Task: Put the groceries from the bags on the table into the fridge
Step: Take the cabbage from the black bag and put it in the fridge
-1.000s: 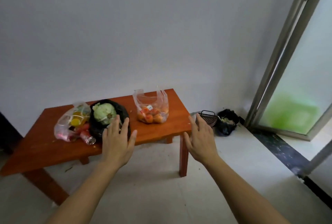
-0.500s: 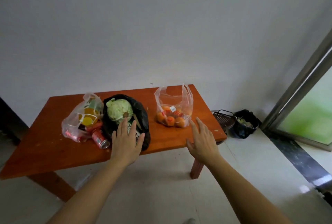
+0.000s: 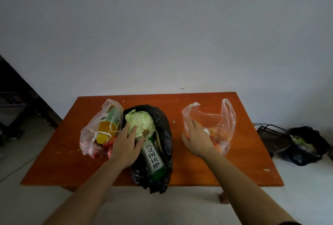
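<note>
— Groceries?
— Bagged. The black bag point(image 3: 165, 129) overhangs the table's point(image 3: 63, 161) near edge; the left hand point(image 3: 126, 145) lies flat on its cabbage point(image 3: 142, 120).
— Right hand point(image 3: 196, 140)?
— Fingers spread, gripping nothing, against the clear bag point(image 3: 225, 122) toward the right edge. Wood shows between both bags.

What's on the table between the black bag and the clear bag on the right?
Head view: only bare orange table and one tiny pale scrap.
</note>
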Demonstrator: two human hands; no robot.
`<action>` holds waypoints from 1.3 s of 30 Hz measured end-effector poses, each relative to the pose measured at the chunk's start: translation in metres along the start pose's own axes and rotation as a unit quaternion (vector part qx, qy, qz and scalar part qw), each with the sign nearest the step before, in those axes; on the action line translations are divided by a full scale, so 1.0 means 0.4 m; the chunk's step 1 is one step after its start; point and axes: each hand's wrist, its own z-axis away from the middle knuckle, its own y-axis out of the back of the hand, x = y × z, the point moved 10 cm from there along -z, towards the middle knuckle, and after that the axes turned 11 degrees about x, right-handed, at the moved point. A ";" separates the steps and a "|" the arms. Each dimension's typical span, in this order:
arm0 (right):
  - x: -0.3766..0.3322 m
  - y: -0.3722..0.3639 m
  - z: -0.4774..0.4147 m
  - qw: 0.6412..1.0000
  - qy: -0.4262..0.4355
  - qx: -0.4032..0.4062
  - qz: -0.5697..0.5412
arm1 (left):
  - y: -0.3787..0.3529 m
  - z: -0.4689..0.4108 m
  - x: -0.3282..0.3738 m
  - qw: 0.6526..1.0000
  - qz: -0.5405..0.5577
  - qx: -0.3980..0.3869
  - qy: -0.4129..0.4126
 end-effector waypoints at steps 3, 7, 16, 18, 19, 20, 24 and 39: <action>-0.026 -0.111 -0.083 0.994 -0.039 -0.061 -0.082 | -0.054 -0.054 -0.077 0.996 0.043 -0.057 0.050; -0.057 -0.293 -0.129 0.952 -0.144 -0.204 -0.177 | -0.093 -0.160 -0.138 0.996 0.033 -0.077 0.025; -0.080 -0.507 -0.168 0.873 -0.364 -0.247 -0.211 | -0.205 -0.428 -0.199 0.982 0.099 -0.142 -0.074; -0.083 -0.541 -0.174 0.851 -0.416 -0.217 -0.236 | -0.233 -0.465 -0.215 0.980 0.107 -0.157 -0.062; -0.084 -0.563 -0.174 0.837 -0.440 -0.204 -0.253 | -0.250 -0.478 -0.224 0.978 0.110 -0.168 -0.051; -0.083 -0.585 -0.175 0.822 -0.461 -0.194 -0.272 | -0.266 -0.489 -0.231 0.976 0.113 -0.181 -0.043; -0.087 -0.647 -0.169 0.752 -0.536 -0.142 -0.356 | -0.314 -0.498 -0.249 0.960 0.165 -0.225 -0.005; -0.145 -0.713 -0.228 0.649 -0.565 -0.036 -0.508 | -0.370 -0.485 -0.271 0.921 0.247 -0.273 0.124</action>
